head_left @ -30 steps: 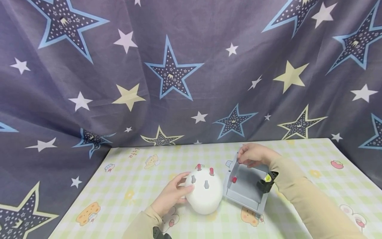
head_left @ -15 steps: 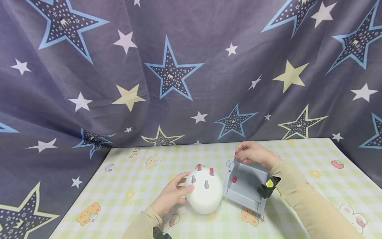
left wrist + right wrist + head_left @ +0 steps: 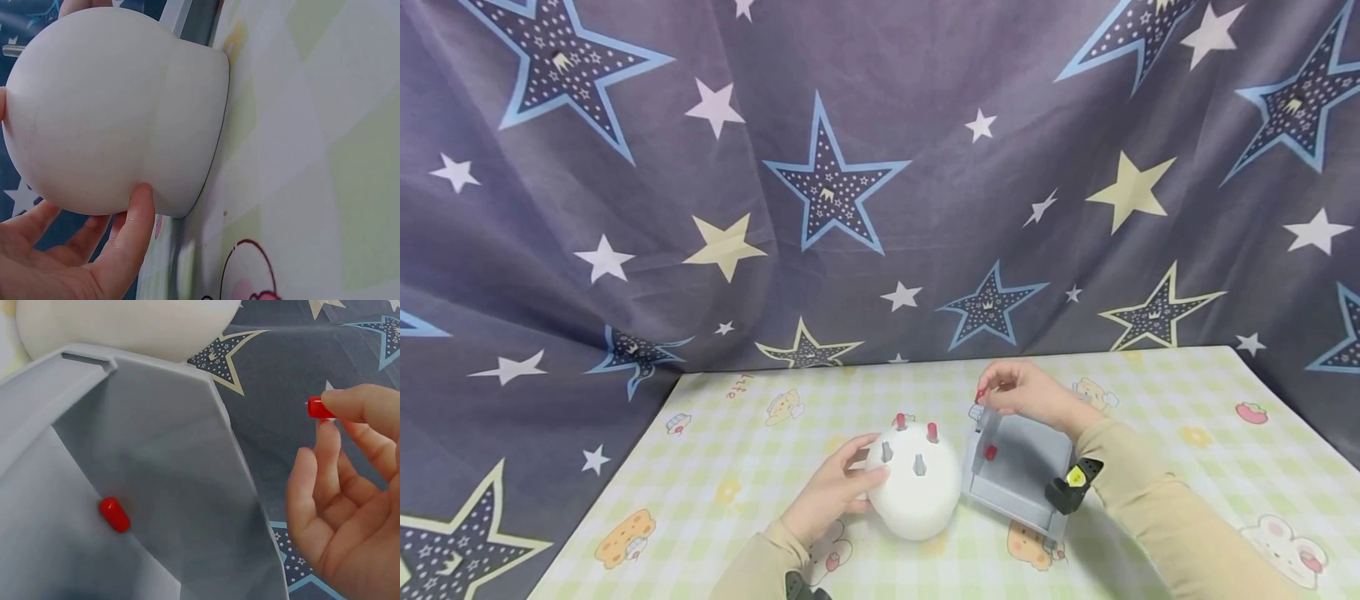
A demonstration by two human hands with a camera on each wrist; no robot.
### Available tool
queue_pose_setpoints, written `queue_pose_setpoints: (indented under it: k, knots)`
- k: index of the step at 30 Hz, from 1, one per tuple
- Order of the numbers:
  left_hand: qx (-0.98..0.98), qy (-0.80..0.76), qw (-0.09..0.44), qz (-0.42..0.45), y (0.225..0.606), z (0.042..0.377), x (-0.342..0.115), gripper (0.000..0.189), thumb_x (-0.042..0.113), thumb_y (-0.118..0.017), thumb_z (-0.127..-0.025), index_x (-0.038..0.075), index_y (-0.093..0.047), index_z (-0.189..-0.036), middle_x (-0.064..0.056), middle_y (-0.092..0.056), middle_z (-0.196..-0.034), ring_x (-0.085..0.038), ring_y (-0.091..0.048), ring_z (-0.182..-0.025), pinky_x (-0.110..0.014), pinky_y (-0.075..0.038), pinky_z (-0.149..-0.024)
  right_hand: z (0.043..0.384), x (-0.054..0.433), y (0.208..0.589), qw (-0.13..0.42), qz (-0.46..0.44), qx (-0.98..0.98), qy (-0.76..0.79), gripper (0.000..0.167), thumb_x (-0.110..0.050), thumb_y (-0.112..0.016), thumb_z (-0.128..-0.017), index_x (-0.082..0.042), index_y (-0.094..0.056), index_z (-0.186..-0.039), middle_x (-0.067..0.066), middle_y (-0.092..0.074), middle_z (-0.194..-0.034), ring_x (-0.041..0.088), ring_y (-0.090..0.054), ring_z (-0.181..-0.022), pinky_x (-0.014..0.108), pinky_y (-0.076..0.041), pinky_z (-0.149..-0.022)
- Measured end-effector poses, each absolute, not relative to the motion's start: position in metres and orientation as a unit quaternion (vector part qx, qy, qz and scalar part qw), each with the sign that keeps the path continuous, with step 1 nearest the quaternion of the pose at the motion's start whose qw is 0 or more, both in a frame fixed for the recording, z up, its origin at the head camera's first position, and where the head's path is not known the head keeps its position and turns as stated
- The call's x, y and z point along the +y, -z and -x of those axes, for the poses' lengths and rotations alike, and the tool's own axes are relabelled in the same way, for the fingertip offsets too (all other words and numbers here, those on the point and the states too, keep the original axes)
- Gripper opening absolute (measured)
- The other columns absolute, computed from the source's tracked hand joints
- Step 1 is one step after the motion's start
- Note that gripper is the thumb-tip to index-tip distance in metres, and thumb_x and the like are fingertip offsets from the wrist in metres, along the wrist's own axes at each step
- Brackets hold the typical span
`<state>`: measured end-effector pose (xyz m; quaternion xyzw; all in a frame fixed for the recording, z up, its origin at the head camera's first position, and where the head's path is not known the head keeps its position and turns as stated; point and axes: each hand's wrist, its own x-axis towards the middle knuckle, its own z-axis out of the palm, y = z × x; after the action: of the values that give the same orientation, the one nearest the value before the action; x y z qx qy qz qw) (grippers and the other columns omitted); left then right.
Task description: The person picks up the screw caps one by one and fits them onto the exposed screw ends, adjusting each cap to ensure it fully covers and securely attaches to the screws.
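Note:
A white rounded globe on a short neck-like base stands on the table. Two bare metal studs and two studs under red caps stick up from its top. My left hand grips its left side; in the left wrist view the thumb presses near the neck and some fingers are hidden behind the globe. Between thumb and index finger, my right hand pinches a small red cap, held over the far left corner of a grey tray. Another red cap lies inside that tray.
The grey tray stands just right of the globe, its raised walls between the globe and my right forearm. A checked cloth with cartoon prints covers the table. Behind the far edge hangs a dark star-patterned curtain.
My right hand has come up out of the grey tray with the red cap and moved left toward the globe. The left hand and the globe stay in place.

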<state>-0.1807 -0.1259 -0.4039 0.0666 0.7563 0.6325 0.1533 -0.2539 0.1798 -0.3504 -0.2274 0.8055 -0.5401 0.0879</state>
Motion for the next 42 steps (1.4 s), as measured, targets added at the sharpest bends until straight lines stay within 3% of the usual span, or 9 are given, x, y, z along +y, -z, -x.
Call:
queue_pose_setpoints:
  k: [8, 23, 32, 42]
  knots:
    - [0.762, -0.626, 0.150, -0.071, 0.403, 0.179, -0.126, 0.065, 0.030, -0.066, -0.088, 0.009, -0.037, -0.143, -0.026, -0.038, -0.141, -0.032, -0.054, -0.115, -0.043, -0.056, -0.082, 0.254, 0.178, 0.351, 0.068, 0.201, 0.822, 0.529, 0.016, -0.005, -0.061, -0.084, 0.004, -0.060, -0.098, 0.014, -0.066, -0.100, 0.011, -0.059, -0.081, 0.028, -0.051, -0.072]
    - [0.758, -0.629, 0.156, -0.074, 0.404, 0.181, -0.127, 0.066, 0.029, -0.067, -0.087, 0.010, -0.038, -0.143, -0.025, -0.038, -0.141, -0.030, -0.055, -0.114, -0.043, -0.056, -0.082, 0.249, 0.170, 0.348, 0.066, 0.211, 0.806, 0.550, 0.020, -0.009, -0.065, -0.086, 0.005, -0.059, -0.099, 0.008, -0.067, -0.092, 0.018, -0.062, -0.086, 0.032, -0.053, -0.079]
    - [0.737, -0.645, 0.174, -0.099, 0.405, 0.182, -0.131, 0.069, 0.020, -0.068, -0.086, 0.010, -0.034, -0.145, -0.024, -0.036, -0.143, -0.025, -0.057, -0.111, -0.042, -0.056, -0.082, 0.241, 0.157, 0.341, 0.045, 0.240, 0.797, 0.553, 0.017, -0.006, -0.066, -0.085, 0.005, -0.060, -0.097, 0.013, -0.068, -0.095, 0.007, -0.063, -0.085, 0.025, -0.053, -0.079]
    - [0.730, -0.651, 0.178, -0.106, 0.406, 0.181, -0.132, 0.071, 0.020, -0.069, -0.086, 0.008, -0.032, -0.146, -0.025, -0.034, -0.143, -0.028, -0.056, -0.114, -0.043, -0.056, -0.084, 0.228, 0.139, 0.330, 0.037, 0.273, 0.796, 0.539, 0.015, -0.006, -0.067, -0.085, 0.003, -0.062, -0.096, 0.015, -0.068, -0.097, 0.018, -0.064, -0.093, 0.028, -0.054, -0.081]
